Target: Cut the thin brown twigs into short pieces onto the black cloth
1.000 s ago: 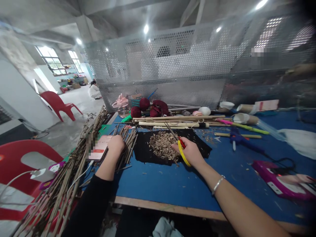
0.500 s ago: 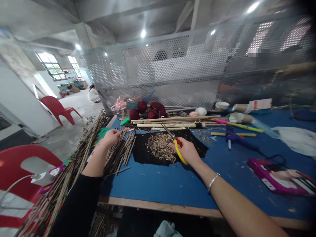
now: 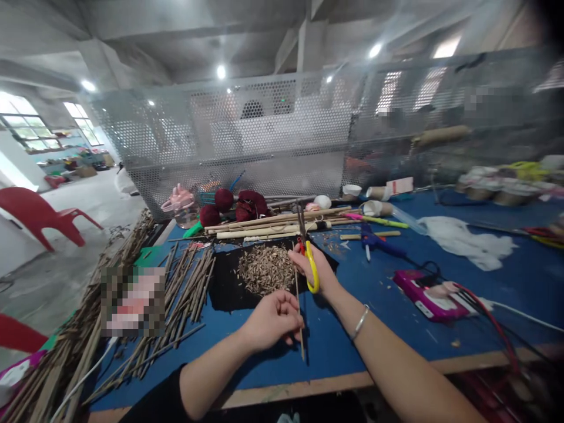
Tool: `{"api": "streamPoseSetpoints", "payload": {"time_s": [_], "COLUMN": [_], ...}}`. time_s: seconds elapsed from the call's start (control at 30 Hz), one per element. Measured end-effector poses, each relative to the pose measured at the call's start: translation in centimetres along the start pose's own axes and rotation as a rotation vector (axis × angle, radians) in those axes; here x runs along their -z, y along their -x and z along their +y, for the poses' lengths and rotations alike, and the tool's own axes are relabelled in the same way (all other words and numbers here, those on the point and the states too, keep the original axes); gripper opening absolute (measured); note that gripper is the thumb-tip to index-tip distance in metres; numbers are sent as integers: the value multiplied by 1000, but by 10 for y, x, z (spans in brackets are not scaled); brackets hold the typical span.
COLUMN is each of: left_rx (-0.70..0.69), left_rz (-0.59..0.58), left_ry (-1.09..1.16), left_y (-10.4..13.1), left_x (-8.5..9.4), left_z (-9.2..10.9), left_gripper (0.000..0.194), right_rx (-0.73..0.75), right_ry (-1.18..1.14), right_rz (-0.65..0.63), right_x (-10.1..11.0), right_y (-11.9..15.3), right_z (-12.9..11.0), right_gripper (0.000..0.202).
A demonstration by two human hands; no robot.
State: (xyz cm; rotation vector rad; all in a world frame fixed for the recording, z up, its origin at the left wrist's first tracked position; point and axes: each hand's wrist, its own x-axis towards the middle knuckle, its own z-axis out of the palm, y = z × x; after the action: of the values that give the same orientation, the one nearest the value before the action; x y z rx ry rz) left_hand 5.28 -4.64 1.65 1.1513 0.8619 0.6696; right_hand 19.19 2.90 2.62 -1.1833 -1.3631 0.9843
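My left hand (image 3: 277, 320) is closed around the lower part of a thin dry stick (image 3: 300, 320), which stands up and away from me over the table. In my right hand (image 3: 321, 270) are scissors (image 3: 312, 267) with yellow and red handles, blades pointing up and away. The stick's upper end reaches close to my right fingers; whether they touch it I cannot tell. Just beyond my left hand, a heap of short cut stick pieces (image 3: 264, 270) lies on a black cloth (image 3: 222, 291). Left of the cloth several cut sticks (image 3: 185, 288) lie in a loose pile.
A bundle of long twigs (image 3: 83, 329) runs along the table's left side. Behind the cloth are dark red yarn balls (image 3: 251, 205) and pale rods (image 3: 273, 226). To the right are a blue glue gun (image 3: 379, 242), a purple power strip (image 3: 429, 296) and white plastic (image 3: 467, 238).
My left hand has moved from the stick pile to the right and nearer, now with a stick in it. The scissors have turned more upright. The view has swung right.
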Motion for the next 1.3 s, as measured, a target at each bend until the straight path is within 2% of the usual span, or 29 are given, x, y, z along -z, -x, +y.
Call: {"api": "streamPoseSetpoints", "payload": {"time_s": [0.1, 0.2, 0.3, 0.4, 0.47, 0.6, 0.73, 0.87, 1.07, 1.3], "left_rx": [23, 44, 17, -4, 13, -16, -95, -102, -84, -56], "left_rz": [-36, -72, 10, 101, 117, 237, 314, 308, 318, 317], "left_ry": [-44, -58, 32, 85, 94, 127, 166, 176, 129, 119], "left_y": [-1, -4, -10, -15, -15, -9, -5, -7, -8, -11], "left_x": [1, 8, 12, 18, 23, 35, 40, 37, 35, 36], "left_z": [0, 9, 13, 10, 8, 9, 10, 6, 2, 1], "left_gripper": [31, 36, 41, 41, 39, 37, 40, 36, 35, 39], "right_rx": [-116, -176, -207, -205, -154, -47, -36, -37, -1, -35], "right_ry": [-251, -378, -362, -238, -90, 315, 607, 694, 738, 780], "right_rz": [-40, -117, -198, -263, -240, -186, -277, -338, -328, -339], "right_x": [-1, -3, -9, -17, -19, -11, -3, -5, -9, -11], "right_y": [-1, -2, 3, 9, 12, 12, 14, 19, 23, 22], "right_z": [-2, 2, 5, 4, 3, 3, 5, 3, -1, 3], "right_gripper": [37, 38, 37, 37, 36, 33, 37, 41, 41, 42]}}
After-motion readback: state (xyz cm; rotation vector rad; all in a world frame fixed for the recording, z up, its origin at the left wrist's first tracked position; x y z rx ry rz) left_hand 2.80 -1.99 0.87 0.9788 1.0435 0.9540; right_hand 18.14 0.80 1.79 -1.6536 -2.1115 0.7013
